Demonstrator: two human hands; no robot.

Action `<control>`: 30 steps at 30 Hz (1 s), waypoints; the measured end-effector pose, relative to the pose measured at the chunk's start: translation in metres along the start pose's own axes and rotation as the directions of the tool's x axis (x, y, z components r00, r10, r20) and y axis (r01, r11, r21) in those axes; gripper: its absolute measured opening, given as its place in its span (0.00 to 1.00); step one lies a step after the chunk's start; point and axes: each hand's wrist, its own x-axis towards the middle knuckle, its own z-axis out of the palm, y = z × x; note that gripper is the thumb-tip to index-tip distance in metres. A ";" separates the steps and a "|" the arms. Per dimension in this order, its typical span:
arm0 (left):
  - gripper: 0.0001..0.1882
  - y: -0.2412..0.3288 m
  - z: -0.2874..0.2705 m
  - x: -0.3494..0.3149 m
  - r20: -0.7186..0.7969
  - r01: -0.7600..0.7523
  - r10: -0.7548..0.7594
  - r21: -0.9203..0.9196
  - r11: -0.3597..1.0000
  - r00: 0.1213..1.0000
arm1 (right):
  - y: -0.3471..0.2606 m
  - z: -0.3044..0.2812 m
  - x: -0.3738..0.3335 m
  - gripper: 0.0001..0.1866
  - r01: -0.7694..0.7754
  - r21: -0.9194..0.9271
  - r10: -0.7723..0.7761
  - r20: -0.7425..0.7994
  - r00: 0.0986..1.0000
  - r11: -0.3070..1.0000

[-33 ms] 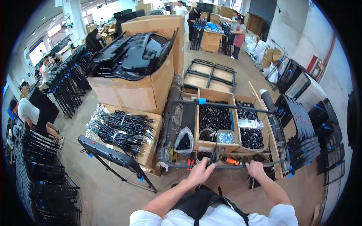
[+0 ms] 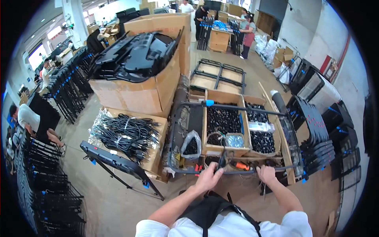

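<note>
A dark tubular frame (image 2: 241, 106) with rounded corners lies across the workbench in front of me. Closed around a slim black tool (image 2: 222, 159) is my left hand (image 2: 208, 177), at the frame's near bar. The tool points up and away, with a thin cord rising from it; its exact kind is unclear. My right hand (image 2: 266, 174) grips the same near bar farther right, fingers curled over it. Between the hands, just beyond the bar, lies an orange-handled tool (image 2: 240, 165). Red clips (image 2: 198, 169) sit at the bar left of my left hand.
Wooden bins (image 2: 205, 134) hold many small black parts, beside a plastic bag (image 2: 191, 146) of more. Bundled black cables (image 2: 128, 132) lie on a carton at left, below a big cardboard box (image 2: 130, 96) of black panels. Stacked frames (image 2: 314, 130) stand at right. Several people work farther off.
The whole view has shifted slightly. My left hand and the black tool sit a little farther left; my right hand keeps its place on the bar.
</note>
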 end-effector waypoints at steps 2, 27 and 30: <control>0.19 0.008 -0.004 0.000 -0.019 0.031 -0.032 -0.060 0.998 0.999 | -0.014 -0.022 0.011 0.26 -0.036 -0.043 0.036 -0.003 0.999 0.998; 0.20 0.028 0.028 0.010 0.466 0.535 -0.283 -0.598 0.597 0.838 | -0.147 -0.112 0.198 0.18 -0.317 0.438 -0.063 0.503 0.862 -0.841; 0.18 0.055 0.042 -0.003 0.521 0.580 -0.306 -0.519 0.627 0.797 | -0.085 -0.105 0.220 0.13 -0.188 0.255 -0.007 0.578 0.816 -0.948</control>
